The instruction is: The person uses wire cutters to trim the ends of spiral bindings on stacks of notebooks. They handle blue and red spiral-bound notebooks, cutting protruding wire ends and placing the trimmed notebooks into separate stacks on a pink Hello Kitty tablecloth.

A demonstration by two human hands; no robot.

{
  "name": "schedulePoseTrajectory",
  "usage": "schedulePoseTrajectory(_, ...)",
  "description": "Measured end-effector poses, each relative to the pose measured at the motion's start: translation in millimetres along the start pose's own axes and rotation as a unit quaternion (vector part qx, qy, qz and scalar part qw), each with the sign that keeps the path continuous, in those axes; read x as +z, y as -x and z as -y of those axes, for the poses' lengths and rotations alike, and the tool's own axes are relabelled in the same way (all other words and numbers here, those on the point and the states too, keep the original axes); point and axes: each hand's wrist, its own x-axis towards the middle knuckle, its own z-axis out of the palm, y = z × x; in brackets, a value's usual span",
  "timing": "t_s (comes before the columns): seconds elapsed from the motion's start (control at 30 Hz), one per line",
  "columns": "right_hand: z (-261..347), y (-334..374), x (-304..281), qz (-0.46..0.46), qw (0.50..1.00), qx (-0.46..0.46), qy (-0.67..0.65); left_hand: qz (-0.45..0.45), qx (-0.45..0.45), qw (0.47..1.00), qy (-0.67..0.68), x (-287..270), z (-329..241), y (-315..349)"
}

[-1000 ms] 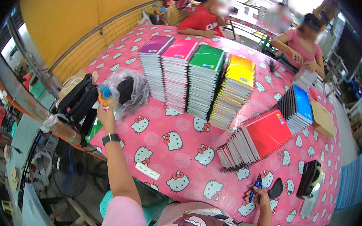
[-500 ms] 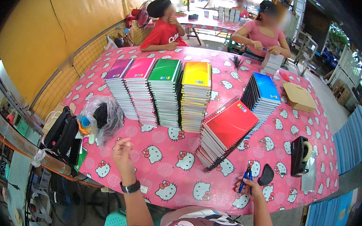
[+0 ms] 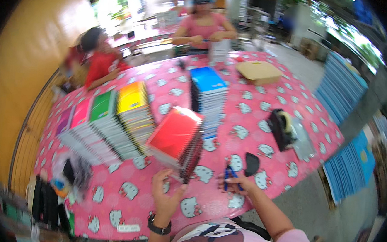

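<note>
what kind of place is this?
Likely a semi-open sorting or packing workspace: tall stacks of coloured spiral notebooks on a pink cartoon-print tablecloth, blue stacked bundles on the floor alongside, other people seated at tables behind.

A pink tablecloth (image 3: 247, 125) printed with white cartoon cat faces fills the middle of the frame. On it stand notebook stacks with purple (image 3: 64, 121), pink (image 3: 80, 112), green (image 3: 102, 105), yellow (image 3: 131, 97), red (image 3: 174, 132) and blue (image 3: 207, 79) covers. At lower centre, the right hand (image 3: 234, 184) holds a blue pen (image 3: 228, 176) beside a black oval object (image 3: 251, 163).
</note>
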Motion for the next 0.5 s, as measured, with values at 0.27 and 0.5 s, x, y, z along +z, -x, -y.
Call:
schedulePoseTrajectory(0.27, -2.6, -8.4, 3.8, -0.045, 0.991, 0.022, 0.125, -0.015, 0.007, 0.999, -0.033, 19.1, -3.7, -14.4)
schedulePoseTrajectory(0.5, -8.5, -9.0, -2.4, -0.050, 0.994, 0.019, 0.094, -0.058, -0.048, 0.997, 0.031, 28.5, -2.9, -16.9)
